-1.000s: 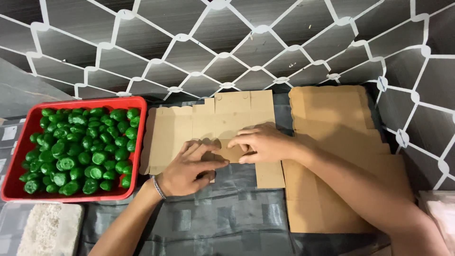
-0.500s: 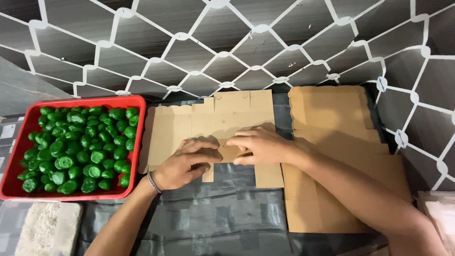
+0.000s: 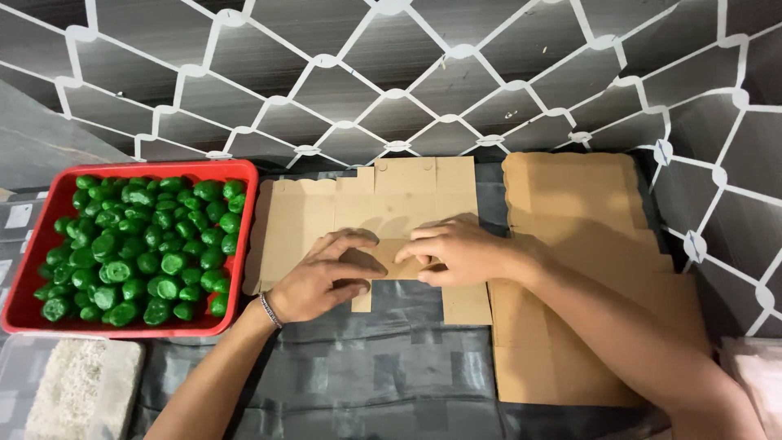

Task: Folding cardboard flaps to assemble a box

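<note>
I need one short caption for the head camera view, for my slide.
Both hands press a flat cardboard box blank beside a red tray of green pieces.

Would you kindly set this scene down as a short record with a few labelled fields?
Surface: dark grey cloth in front of a grey wall with a white diamond pattern
Left hand: left hand resting on the flat cardboard blank, fingers bent on a small flap at its middle
Right hand: right hand pressing the same flap from the other side
Wrist: bracelet on the left wrist
Left side: red tray filled with green wrapped pieces
Right side: stack of flat cardboard, partly beneath the right forearm
Lower left: pale textured block
</note>
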